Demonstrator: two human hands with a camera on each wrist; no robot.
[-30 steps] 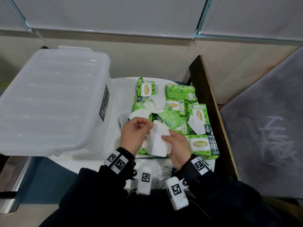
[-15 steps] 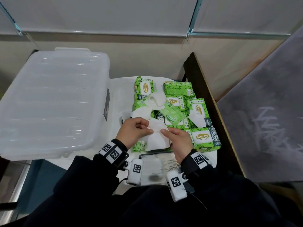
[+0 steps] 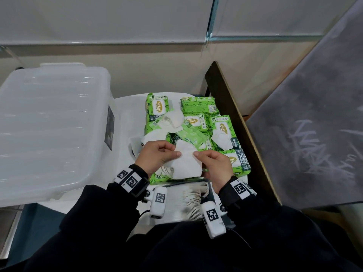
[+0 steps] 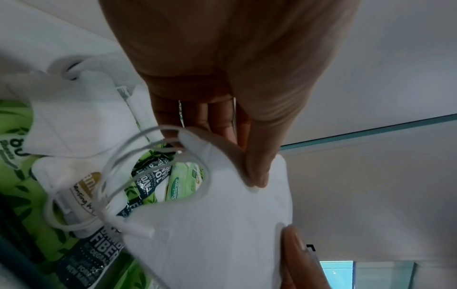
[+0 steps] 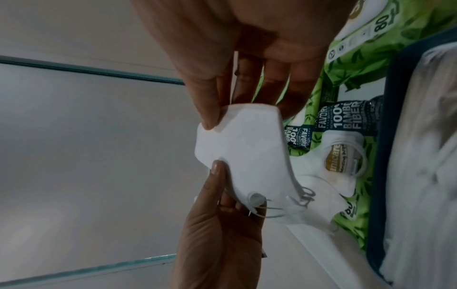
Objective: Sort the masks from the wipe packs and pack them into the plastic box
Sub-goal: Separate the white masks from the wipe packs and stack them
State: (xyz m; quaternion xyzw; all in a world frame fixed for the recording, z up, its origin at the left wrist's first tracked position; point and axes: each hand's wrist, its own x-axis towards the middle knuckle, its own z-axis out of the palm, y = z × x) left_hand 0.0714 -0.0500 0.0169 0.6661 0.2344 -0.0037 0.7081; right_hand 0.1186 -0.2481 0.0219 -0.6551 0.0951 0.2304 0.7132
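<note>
Both hands hold a folded white mask just above the near edge of the pile. My left hand pinches its left upper edge and my right hand pinches the right upper edge. The left wrist view shows the mask with its ear loops hanging; the right wrist view shows the mask pinched by both thumbs. Green wipe packs lie in a pile on the white table, with more white masks among them. The clear plastic box stands at the left, lid on.
A dark wooden board edges the table on the right, with a grey panel beyond it. A pale cloth with a fringe lies at the table's near edge. The wall runs behind.
The hands have shifted their pinch to the mask's upper edge and raised it slightly; my head view has moved closer. The pile and the box have not moved.
</note>
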